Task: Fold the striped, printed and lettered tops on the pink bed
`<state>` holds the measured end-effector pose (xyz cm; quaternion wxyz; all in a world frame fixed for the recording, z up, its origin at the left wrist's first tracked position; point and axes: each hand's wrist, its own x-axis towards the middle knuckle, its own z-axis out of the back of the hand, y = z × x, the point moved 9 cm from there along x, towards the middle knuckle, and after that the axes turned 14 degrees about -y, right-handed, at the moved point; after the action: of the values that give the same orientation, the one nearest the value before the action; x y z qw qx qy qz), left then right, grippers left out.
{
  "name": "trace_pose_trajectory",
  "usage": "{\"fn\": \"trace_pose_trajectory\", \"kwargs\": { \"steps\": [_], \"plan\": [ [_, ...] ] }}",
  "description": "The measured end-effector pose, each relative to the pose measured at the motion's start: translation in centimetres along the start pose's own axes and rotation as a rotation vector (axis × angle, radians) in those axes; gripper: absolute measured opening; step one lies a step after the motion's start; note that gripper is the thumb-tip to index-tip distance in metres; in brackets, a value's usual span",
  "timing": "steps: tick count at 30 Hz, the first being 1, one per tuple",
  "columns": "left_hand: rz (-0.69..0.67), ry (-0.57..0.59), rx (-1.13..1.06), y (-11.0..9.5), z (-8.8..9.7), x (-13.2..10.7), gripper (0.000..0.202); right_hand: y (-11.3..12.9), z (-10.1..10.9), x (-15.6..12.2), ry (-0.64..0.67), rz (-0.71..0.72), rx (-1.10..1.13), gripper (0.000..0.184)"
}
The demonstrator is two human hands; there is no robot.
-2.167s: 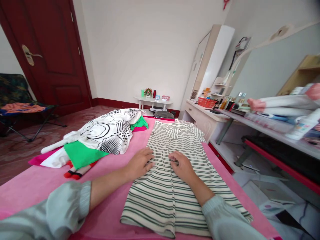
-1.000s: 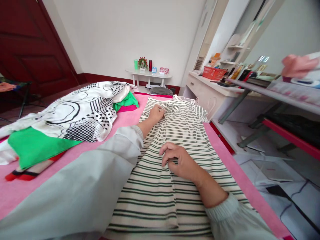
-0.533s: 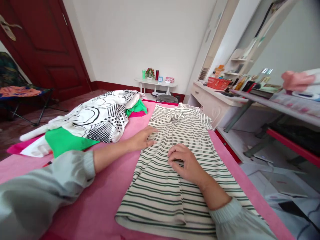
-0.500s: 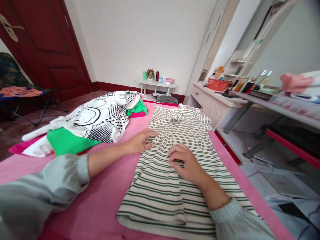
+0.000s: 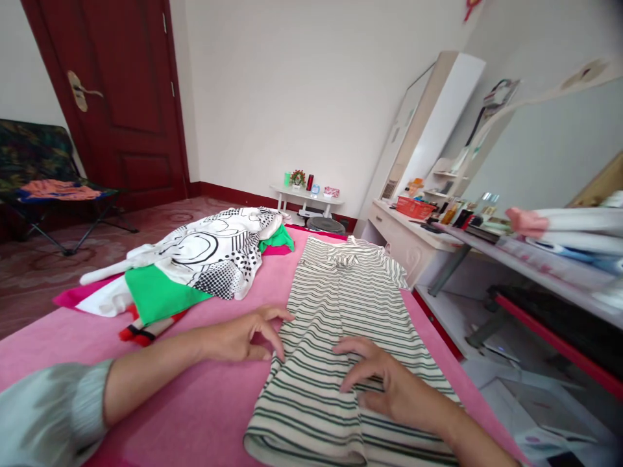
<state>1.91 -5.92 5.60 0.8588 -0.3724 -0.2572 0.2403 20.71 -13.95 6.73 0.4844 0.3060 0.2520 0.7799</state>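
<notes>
A cream garment with dark green stripes, short-sleeved with a ruffle near its far end, lies spread lengthwise on the pink bed cover. Its left part is folded inward, leaving an edge down the middle. My left hand is at the garment's left edge, fingers apart and slightly bent, holding nothing. Over the middle of the striped cloth is my right hand, its fingers curved and spread, with nothing gripped. Whether its fingertips press on the cloth I cannot tell.
Left of the garment lies a heap of clothes, black-and-white patterned with green and magenta parts. A folding chair holds orange cloth. At right stand a white dressing table with a red basket and a cluttered grey desk. Beyond is a low table.
Both hands have moved back along the garment, nearer to me, and my left fingers have spread. The camera view has tilted up and turned slightly. The garment keeps its folded shape.
</notes>
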Motion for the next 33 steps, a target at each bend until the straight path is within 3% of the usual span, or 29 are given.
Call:
{"fn": "trace_pose_trajectory", "kwargs": {
  "steps": [3,6,12,15,18,21,24,28,31,33],
  "plan": [
    [-0.014,0.005,0.007,-0.9,-0.2,-0.3,0.015,0.5,-0.1,-1.5,-0.022,-0.017,-0.032,0.021],
    [-0.016,-0.012,-0.011,-1.3,0.2,-0.5,0.015,0.5,0.6,-2.4,-0.076,-0.027,0.022,0.015],
    [-0.058,0.107,0.011,-2.8,0.8,-0.5,0.019,1.2,2.6,-2.2,-0.001,-0.100,0.007,0.025],
    [-0.052,0.094,0.077,-2.9,0.9,2.6,0.025,1.7,3.9,1.3,-0.046,-0.124,-0.087,0.028],
    [-0.026,-0.080,0.245,-1.5,1.2,8.2,0.029,1.0,5.5,6.6,-0.231,-0.068,-0.128,0.022],
    [-0.001,-0.348,0.465,0.8,1.1,13.4,0.043,-2.3,6.6,11.3,-0.436,-0.046,-0.174,0.020],
    [0.129,-0.484,0.575,4.4,-0.1,15.9,0.066,-6.9,8.3,14.2,-0.615,-0.077,-0.261,0.024],
    [0.213,-0.385,0.667,7.3,-2.8,16.5,0.066,-12.0,12.0,16.8,-0.795,-0.142,-0.361,0.019],
    [0.195,-0.333,0.687,7.4,-3.7,16.4,0.064,-15.3,14.3,19.9,-0.828,-0.270,-0.400,0.018],
    [0.199,-0.318,0.687,7.4,-3.8,16.5,0.065,-17.3,14.7,22.5,-0.821,-0.343,-0.385,0.021]
  ]
}}
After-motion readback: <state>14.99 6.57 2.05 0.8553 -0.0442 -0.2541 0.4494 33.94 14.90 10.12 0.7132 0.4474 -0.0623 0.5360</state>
